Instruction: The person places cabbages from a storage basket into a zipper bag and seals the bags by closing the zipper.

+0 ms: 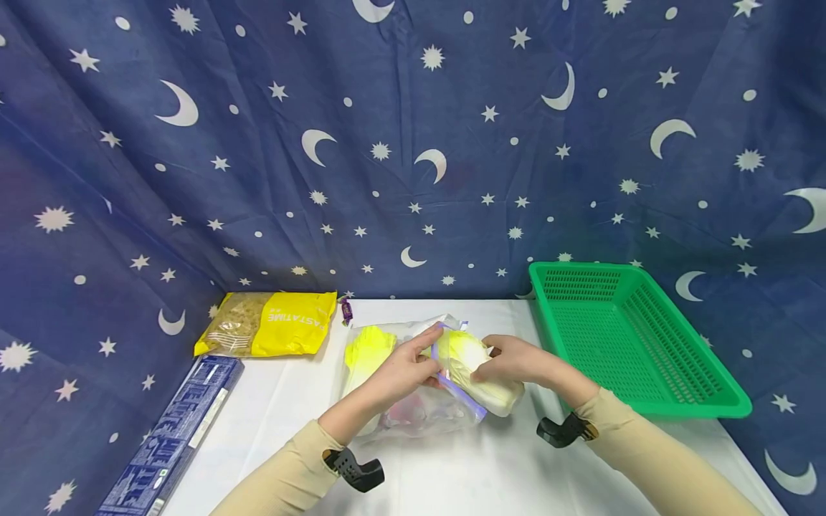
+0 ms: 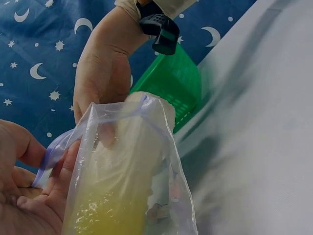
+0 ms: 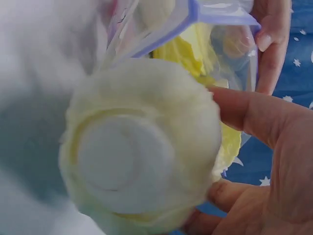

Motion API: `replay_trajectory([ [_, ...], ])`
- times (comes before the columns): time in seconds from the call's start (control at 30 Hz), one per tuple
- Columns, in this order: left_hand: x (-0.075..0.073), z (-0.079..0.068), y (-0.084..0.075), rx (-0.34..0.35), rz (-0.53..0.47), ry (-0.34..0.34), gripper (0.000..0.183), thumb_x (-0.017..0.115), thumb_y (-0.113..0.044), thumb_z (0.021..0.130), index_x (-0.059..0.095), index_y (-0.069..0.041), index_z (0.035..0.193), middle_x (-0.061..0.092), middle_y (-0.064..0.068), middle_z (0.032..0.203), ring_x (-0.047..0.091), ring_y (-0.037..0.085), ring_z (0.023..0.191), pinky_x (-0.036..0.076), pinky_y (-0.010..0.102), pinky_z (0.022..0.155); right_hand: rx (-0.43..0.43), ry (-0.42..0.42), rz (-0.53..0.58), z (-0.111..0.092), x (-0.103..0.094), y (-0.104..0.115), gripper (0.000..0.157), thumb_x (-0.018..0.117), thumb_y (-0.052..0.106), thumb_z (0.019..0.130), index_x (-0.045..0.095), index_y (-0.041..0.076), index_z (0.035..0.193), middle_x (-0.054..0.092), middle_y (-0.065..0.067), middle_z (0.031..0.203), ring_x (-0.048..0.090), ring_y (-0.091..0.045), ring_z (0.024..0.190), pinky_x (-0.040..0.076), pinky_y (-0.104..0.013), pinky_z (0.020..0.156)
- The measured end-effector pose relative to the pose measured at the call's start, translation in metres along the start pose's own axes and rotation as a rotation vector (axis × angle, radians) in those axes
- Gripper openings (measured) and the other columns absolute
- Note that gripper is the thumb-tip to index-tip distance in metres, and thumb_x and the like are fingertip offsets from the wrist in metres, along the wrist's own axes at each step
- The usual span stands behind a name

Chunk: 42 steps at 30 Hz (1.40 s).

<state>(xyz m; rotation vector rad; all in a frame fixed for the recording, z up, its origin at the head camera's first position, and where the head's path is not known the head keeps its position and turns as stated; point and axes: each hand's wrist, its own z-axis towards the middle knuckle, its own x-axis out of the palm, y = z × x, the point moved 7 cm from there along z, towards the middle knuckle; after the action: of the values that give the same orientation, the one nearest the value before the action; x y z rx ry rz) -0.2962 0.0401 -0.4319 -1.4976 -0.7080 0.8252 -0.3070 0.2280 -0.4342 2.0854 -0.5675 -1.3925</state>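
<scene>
My right hand [image 1: 516, 358] grips a pale napa cabbage [image 1: 497, 394], thumb and fingers around its side. In the right wrist view its round white stem end [image 3: 124, 161] faces the camera. The cabbage's yellow leafy end is inside a clear zip bag [image 1: 445, 424], while the stem end sticks out of the mouth. Fingers of my left hand [image 1: 406, 369] pinch the bag's purple zip edge [image 2: 58, 147] and hold the mouth apart. Within the bag lie another yellow-and-white cabbage [image 1: 370, 351] and a pinkish item [image 1: 405, 411], blurred by the plastic.
A green plastic basket [image 1: 548, 322] stands at the right. At the back left lie a yellow pasta bag [image 1: 300, 319] and a small purple wrapped candy [image 1: 346, 311]. A long blue box [image 1: 174, 437] runs along the left edge of the white table [image 1: 271, 430].
</scene>
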Motion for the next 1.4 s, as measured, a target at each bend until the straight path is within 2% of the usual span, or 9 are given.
replay_trajectory([
  [0.17,0.001,-0.001,0.002,-0.004,0.002,0.008,0.07,0.055,0.0,0.094,0.031,-0.002,0.159,0.022,0.004,0.169,0.066,0.017,0.074,0.063,0.033,0.078,0.007,0.002,-0.005,0.0,0.003,-0.001,0.052,0.082,0.033,0.079,0.066,0.005,0.119,0.067,-0.006,0.097,0.063,-0.019,0.082,0.055,-0.033,0.067],
  [0.33,0.003,-0.002,0.005,-0.021,0.007,0.006,0.069,0.056,0.0,0.095,0.032,-0.004,0.16,0.022,0.004,0.169,0.064,0.019,0.071,0.063,0.033,0.078,0.056,0.027,0.147,0.0,0.0,-0.007,0.046,0.079,0.028,0.083,0.064,0.001,0.117,0.066,-0.009,0.094,0.065,-0.022,0.076,0.057,-0.035,0.06],
  [0.53,0.003,-0.002,0.009,-0.025,0.02,0.008,0.069,0.053,0.003,0.095,0.031,-0.005,0.16,0.02,0.005,0.169,0.06,0.017,0.067,0.063,0.035,0.077,0.112,0.089,0.292,0.004,-0.005,-0.015,0.038,0.074,0.031,0.089,0.066,0.002,0.113,0.069,-0.011,0.091,0.069,-0.025,0.077,0.061,-0.038,0.062],
  [0.7,0.005,-0.003,0.009,0.002,0.033,0.001,0.07,0.053,0.004,0.094,0.03,-0.004,0.16,0.018,0.005,0.17,0.058,0.016,0.067,0.063,0.035,0.076,0.131,0.151,0.428,0.009,-0.007,-0.022,0.037,0.07,0.033,0.093,0.067,0.001,0.111,0.07,-0.01,0.088,0.069,-0.022,0.075,0.061,-0.035,0.063],
  [0.87,0.008,-0.004,0.01,0.029,0.044,0.003,0.07,0.053,0.005,0.096,0.027,-0.003,0.161,0.015,0.004,0.17,0.06,0.016,0.072,0.063,0.033,0.077,0.13,0.2,0.596,0.011,-0.001,-0.025,0.035,0.066,0.031,0.097,0.064,0.0,0.113,0.071,-0.011,0.096,0.071,-0.023,0.081,0.063,-0.037,0.07],
  [1.1,0.009,-0.003,0.012,0.026,0.061,0.004,0.069,0.052,0.003,0.098,0.025,-0.003,0.161,0.013,0.002,0.171,0.061,0.015,0.076,0.062,0.031,0.079,0.148,0.181,0.751,0.015,0.009,-0.026,0.032,0.065,0.028,0.099,0.064,-0.001,0.113,0.068,-0.016,0.104,0.069,-0.027,0.09,0.064,-0.041,0.075],
  [1.23,0.01,-0.003,0.013,0.013,0.029,0.004,0.07,0.052,0.003,0.097,0.025,-0.002,0.161,0.012,0.002,0.171,0.058,0.014,0.07,0.062,0.034,0.079,0.143,0.147,0.763,0.017,0.014,-0.024,0.034,0.066,0.027,0.099,0.061,-0.003,0.116,0.066,-0.015,0.103,0.068,-0.026,0.088,0.064,-0.04,0.075],
  [1.4,0.011,-0.001,0.014,-0.023,-0.041,-0.004,0.071,0.054,0.004,0.095,0.025,-0.002,0.161,0.014,0.004,0.17,0.067,0.016,0.074,0.062,0.029,0.075,0.154,0.088,0.739,0.019,0.02,-0.021,0.04,0.067,0.026,0.099,0.054,-0.005,0.119,0.066,-0.014,0.1,0.07,-0.023,0.084,0.064,-0.039,0.072],
])
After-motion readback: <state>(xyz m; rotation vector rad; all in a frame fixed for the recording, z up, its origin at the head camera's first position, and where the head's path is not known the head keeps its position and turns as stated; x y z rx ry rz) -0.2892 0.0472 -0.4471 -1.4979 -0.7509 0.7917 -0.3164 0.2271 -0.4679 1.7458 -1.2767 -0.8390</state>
